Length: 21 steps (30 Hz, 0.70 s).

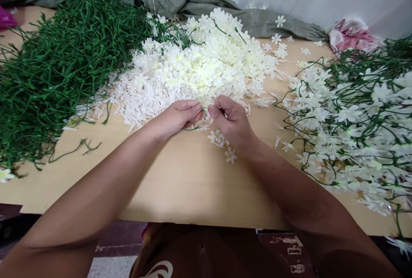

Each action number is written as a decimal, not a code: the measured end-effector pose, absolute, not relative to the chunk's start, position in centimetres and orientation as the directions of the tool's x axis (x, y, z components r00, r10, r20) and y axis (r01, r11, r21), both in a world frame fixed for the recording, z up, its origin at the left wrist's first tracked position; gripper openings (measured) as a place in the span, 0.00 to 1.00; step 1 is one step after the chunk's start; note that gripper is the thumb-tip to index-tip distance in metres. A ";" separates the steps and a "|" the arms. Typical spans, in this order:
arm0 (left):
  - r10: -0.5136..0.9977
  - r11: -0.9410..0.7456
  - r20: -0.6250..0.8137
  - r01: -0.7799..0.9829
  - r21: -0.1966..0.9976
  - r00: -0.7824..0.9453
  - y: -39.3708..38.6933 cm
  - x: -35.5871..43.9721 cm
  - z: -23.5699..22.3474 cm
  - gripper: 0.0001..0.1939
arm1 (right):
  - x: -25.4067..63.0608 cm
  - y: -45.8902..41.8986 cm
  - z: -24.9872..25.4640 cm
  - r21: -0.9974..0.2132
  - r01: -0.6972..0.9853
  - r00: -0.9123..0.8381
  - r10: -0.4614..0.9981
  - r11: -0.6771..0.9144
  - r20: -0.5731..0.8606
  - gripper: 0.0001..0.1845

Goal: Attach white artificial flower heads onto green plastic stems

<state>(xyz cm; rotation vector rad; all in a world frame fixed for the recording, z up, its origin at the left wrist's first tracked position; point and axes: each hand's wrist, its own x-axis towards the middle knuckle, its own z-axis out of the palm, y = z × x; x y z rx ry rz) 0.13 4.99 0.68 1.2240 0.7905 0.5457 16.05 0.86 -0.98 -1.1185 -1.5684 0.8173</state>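
Observation:
My left hand (pixel 185 117) is closed in a pinch on a green plastic stem (pixel 192 128), whose thin end curves out below the fingers. Close beside it, my right hand (pixel 230 119) is also pinched shut; what its fingertips hold is too small and covered to make out. Both hands meet above the front edge of a heap of white artificial flower heads (pixel 209 63). Just below the right hand, a few loose flower heads (pixel 230 155) lie on the tan board. Thin white stick-like pieces (pixel 151 98) spread in a pile behind the left hand.
A big heap of green stems (pixel 71 55) covers the left side. Flowers on green stems (pixel 350 119) are piled at the right. Grey-green sacking (pixel 257 22) lies along the tiled wall, with a pink and white bag (pixel 352 35) near it. The tan board (pixel 193 188) ends in front of my body.

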 end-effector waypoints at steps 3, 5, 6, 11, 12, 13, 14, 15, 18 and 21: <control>0.748 0.265 -0.244 0.059 0.963 0.617 5.0 0.2 0.7 0.25 | 16.1 0.9 -1.0 -0.887 0.309 -0.073 0.939 0.342 0.336 0.16; 0.755 0.259 -0.240 0.060 0.964 0.610 4.9 0.2 0.7 0.26 | 16.1 0.9 -1.1 -0.874 0.338 -0.083 0.936 0.350 0.343 0.16; 0.758 0.255 -0.237 0.059 0.965 0.607 4.9 0.3 0.6 0.26 | 16.0 0.9 -1.1 -0.867 0.348 -0.088 0.933 0.357 0.349 0.16; 0.808 0.222 -0.223 0.069 0.973 0.545 4.5 0.8 -0.1 0.24 | 15.7 0.7 -1.7 -0.857 0.349 -0.079 0.923 0.379 0.376 0.15; 0.821 0.216 -0.222 0.072 0.974 0.526 4.4 1.0 -0.2 0.23 | 15.6 0.7 -1.8 -0.855 0.353 -0.071 0.922 0.380 0.381 0.15; 0.834 0.209 -0.218 0.075 0.975 0.507 4.3 1.1 -0.4 0.23 | 15.6 0.6 -1.9 -0.851 0.362 -0.061 0.920 0.381 0.387 0.15; 0.844 0.201 -0.213 0.079 0.976 0.492 4.2 1.3 -0.5 0.22 | 15.5 0.6 -2.1 -0.846 0.373 -0.051 0.919 0.381 0.392 0.15; 0.852 0.190 -0.208 0.087 0.978 0.481 4.2 1.4 -0.6 0.21 | 15.4 0.6 -2.2 -0.842 0.384 -0.045 0.918 0.380 0.394 0.15; 0.870 0.142 -0.188 0.133 0.981 0.457 4.1 1.6 -0.9 0.19 | 15.4 0.6 -2.4 -0.841 0.401 -0.033 0.923 0.364 0.384 0.14; 0.876 0.081 -0.169 0.208 0.975 0.452 4.0 1.7 -1.1 0.18 | 15.6 0.7 -2.5 -0.856 0.379 -0.036 0.930 0.351 0.366 0.15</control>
